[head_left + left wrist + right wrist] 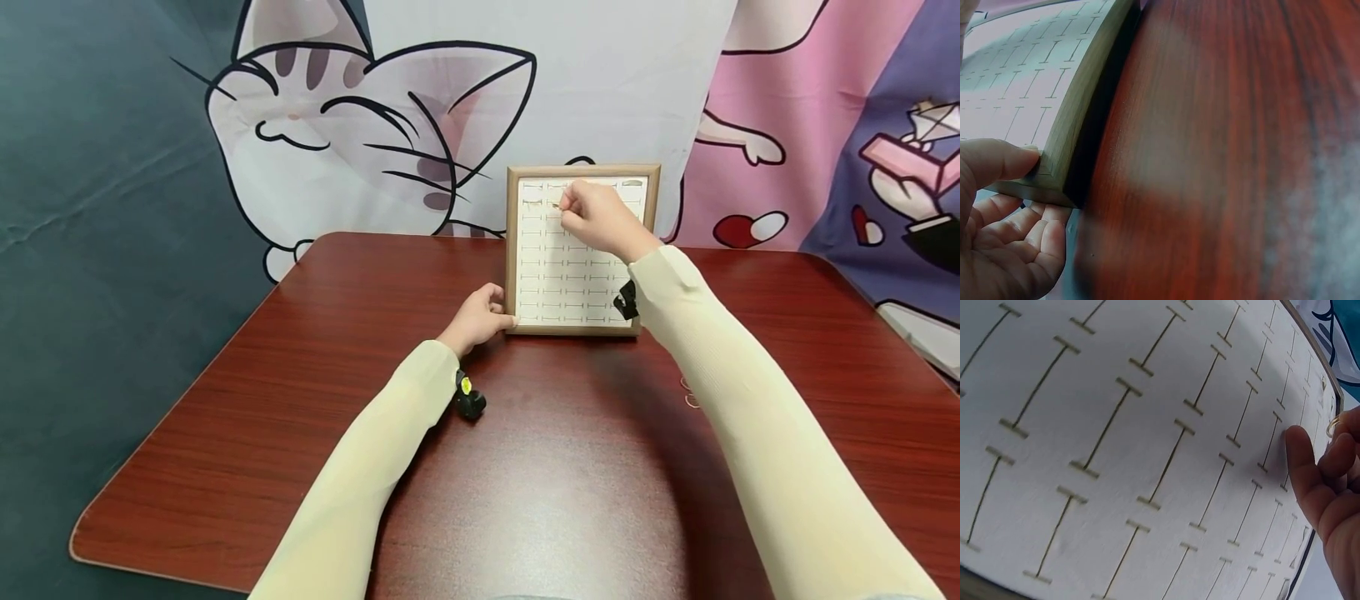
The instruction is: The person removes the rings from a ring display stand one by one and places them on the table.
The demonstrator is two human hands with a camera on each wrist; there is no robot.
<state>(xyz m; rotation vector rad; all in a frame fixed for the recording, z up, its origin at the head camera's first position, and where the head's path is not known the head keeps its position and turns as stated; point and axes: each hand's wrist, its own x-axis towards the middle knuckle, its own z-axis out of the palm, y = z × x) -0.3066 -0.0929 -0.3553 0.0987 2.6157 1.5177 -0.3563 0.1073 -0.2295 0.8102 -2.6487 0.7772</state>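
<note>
A ring display board [573, 265], white with rows of I-shaped slits in a wooden frame [512, 242], stands upright on the table, leaning slightly back. At its lower left corner my left hand [480, 318] grips the frame; the left wrist view shows the thumb [1004, 159] on the front and the fingers curled below and behind. My right hand [600, 218] is at the upper part of the board. Its thumb and fingertips pinch a thin gold ring [1333, 427], partly hidden by the fingers. A gold piece [532, 202] sits in a slit to the left.
Thin rings [690, 400] lie on the dark red table [525, 467] beside my right forearm. A silvery piece [632, 182] shows in the board's top right slit. Behind the table hangs a cloth [630, 83] printed with cartoon cats.
</note>
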